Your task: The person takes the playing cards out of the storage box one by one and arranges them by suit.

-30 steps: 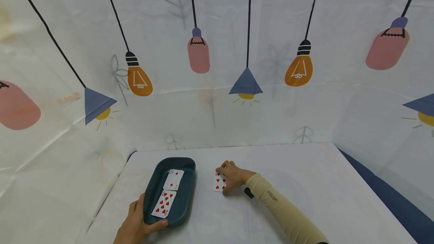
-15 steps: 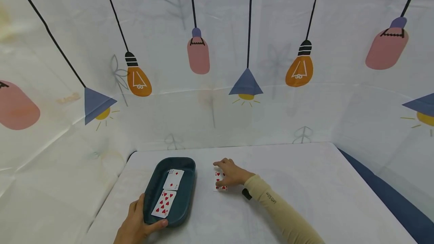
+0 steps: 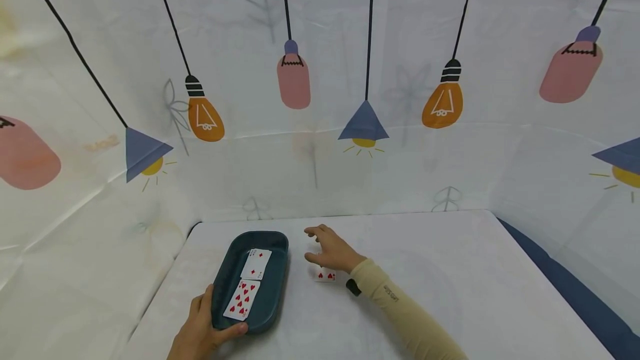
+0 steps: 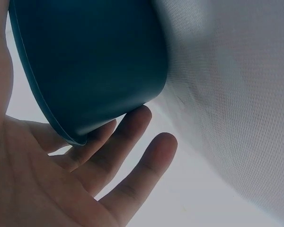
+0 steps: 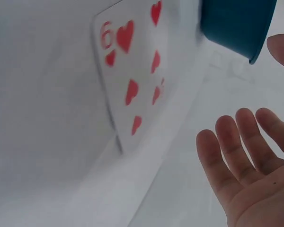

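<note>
A dark teal tray stands on the left of the table. My left hand grips its near left corner, thumb on the near rim and fingers along the outer wall. Inside the tray lie a diamond playing card and, nearer, a heart playing card, both face up. To the right of the tray, my right hand hovers with fingers spread, holding nothing. Partly hidden below it in the head view is a six of hearts, face up on the table.
A white cloth covers the table. Behind it hangs a white curtain printed with lamps and bulbs. A dark blue surface shows past the table's right edge.
My right hand has come up off the six of hearts and moved a little left and away, its fingers opening. The card stays in place. My left hand and the tray have not moved.
</note>
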A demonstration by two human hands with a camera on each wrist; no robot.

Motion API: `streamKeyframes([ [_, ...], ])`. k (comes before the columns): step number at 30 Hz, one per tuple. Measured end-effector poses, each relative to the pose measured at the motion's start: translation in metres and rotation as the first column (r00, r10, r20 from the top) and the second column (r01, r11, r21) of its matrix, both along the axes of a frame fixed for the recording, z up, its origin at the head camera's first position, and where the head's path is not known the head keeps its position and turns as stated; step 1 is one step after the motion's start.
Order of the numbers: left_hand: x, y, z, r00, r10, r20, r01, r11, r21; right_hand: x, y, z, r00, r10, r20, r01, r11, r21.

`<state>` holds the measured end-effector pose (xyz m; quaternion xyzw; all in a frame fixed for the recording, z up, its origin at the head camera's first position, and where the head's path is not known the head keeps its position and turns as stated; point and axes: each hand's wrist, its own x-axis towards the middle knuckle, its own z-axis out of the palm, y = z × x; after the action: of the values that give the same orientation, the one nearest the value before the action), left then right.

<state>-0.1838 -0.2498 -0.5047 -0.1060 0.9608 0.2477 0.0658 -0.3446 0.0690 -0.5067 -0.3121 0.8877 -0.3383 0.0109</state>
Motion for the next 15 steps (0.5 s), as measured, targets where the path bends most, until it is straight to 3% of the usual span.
streamKeyframes([
  [15,0.000,-0.002,-0.004,1.000,0.004,-0.007,-0.004,1.000,0.015,0.006,-0.031,0.011,0.999,-0.034,0.018,0.035,0.999,-0.036],
])
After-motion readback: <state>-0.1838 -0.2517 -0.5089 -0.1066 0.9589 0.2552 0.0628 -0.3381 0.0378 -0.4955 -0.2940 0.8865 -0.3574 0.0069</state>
